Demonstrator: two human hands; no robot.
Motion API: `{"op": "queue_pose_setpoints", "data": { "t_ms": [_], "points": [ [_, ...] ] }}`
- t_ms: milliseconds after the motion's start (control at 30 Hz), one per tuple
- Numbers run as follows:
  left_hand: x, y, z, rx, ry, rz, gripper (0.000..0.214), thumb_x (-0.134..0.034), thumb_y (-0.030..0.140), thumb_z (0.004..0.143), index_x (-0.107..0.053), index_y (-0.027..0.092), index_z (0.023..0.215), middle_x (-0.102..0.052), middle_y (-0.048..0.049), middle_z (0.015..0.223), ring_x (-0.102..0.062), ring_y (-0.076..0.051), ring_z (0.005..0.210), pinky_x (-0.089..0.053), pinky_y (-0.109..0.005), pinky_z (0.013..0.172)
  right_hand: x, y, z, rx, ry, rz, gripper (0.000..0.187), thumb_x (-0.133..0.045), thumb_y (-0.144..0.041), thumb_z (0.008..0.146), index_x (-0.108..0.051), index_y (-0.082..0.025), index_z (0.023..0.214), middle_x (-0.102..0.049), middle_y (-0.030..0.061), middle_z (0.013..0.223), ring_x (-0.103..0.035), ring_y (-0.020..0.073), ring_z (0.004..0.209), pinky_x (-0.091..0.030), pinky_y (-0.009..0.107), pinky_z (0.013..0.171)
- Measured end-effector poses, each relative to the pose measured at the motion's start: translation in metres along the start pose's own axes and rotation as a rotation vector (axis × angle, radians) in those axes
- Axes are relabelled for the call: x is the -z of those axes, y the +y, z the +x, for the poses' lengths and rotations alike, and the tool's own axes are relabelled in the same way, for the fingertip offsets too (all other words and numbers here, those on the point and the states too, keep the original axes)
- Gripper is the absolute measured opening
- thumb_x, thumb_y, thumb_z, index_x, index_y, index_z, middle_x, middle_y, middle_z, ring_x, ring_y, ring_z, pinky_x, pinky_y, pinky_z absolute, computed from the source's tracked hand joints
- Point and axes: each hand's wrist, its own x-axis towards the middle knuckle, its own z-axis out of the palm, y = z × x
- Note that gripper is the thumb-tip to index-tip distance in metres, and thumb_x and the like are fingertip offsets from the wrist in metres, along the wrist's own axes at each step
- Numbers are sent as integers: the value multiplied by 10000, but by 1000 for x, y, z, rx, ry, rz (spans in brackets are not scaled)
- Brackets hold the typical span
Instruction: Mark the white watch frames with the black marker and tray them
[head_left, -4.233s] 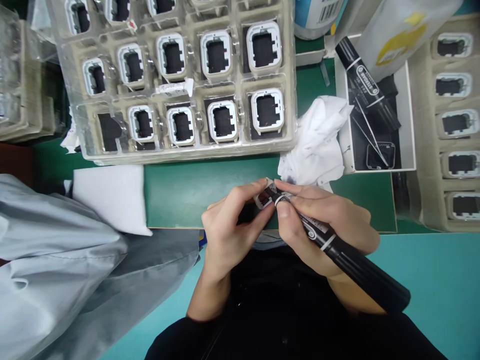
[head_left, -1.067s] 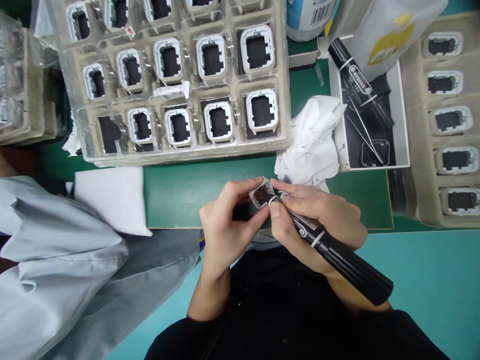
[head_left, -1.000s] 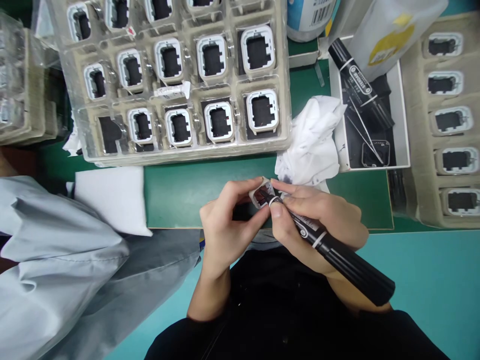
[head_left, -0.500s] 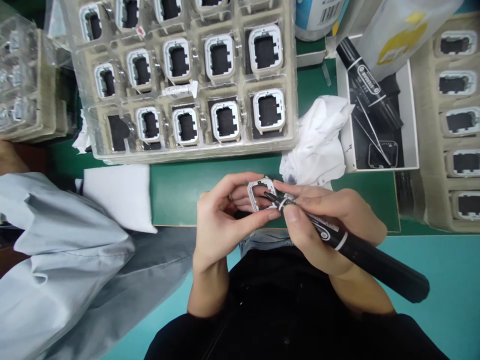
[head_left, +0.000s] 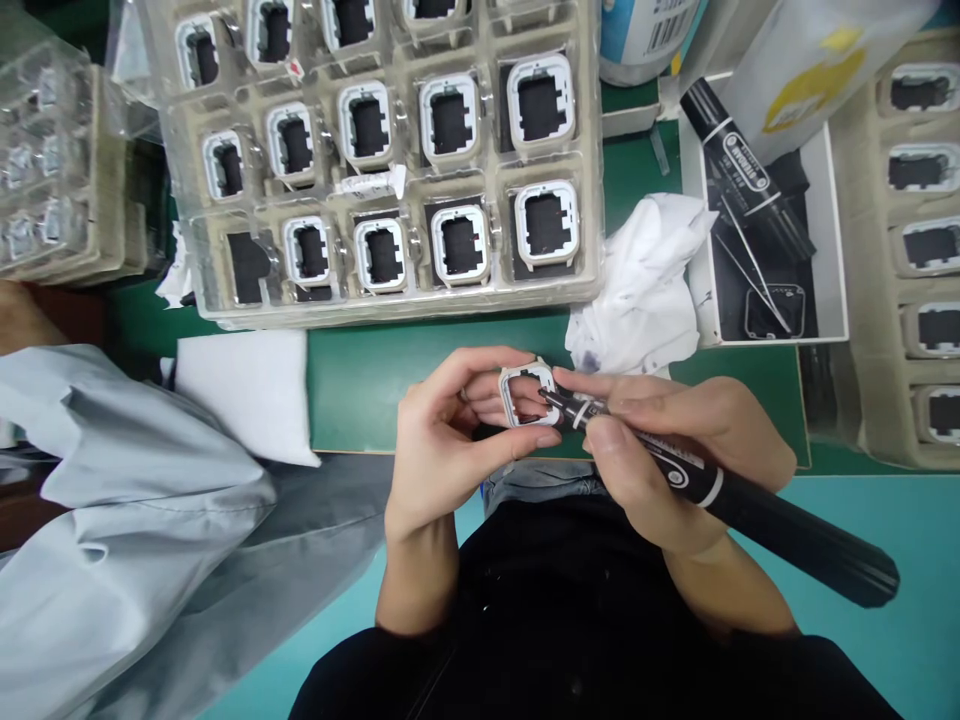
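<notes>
Left hand (head_left: pixel 435 445) holds frame (head_left: pixel 508 400) by edges; right hand (head_left: pixel 654 495) holds marker (head_left: pixel 742 506), tip (head_left: pixel 546 396) at frame's right side, contact unclear. Advise steady frame, light touch.

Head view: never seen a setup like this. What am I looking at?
No machine: a person works bare-handed, filmed by one head-worn camera looking forward and down; the wearer's black top fills the bottom. The left hand holds a small white frame. The right hand holds a black marker, its tip at the frame; contact is unclear. On the green table are a plastic tray of similar frames, a crumpled cloth, and a white box with another marker and tweezers. The gray sleeve at left belongs to someone else.
</notes>
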Motion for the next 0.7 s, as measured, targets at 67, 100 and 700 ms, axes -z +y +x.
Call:
{"op": "queue_pose_setpoints", "data": {
  "t_ms": [67,100,700],
  "points": [
    [1,1,1,35,-3,-4,623,-1181,465,773,-819,248,1232,-941,-50,1001,-945,-284,855,-833,-343,776,1,0,1,-14,8,10,258,-804,-100,975,-672,-311,909,-843,-68,791,-952,315,997,-869,475,862],
    [1,2,2,42,-6,-17,624,-1182,467,769,-821,248,1228,-940,-49,994,-943,-283,837,-830,-340,758,3,0,1,-19,-6,13,267,-806,-96,972,-661,-306,893,-851,-62,801,-952,319,1002,-868,467,861],
    [-2,-1,0,-11,14,24,593,-1174,445,791,-795,255,1207,-943,-49,1014,-956,-292,948,-832,-337,828,17,10,0,40,-198,51,350,-871,-48,916,-756,-315,1112,-920,-48,1035,-949,280,903,-870,446,888]
  ]
}}
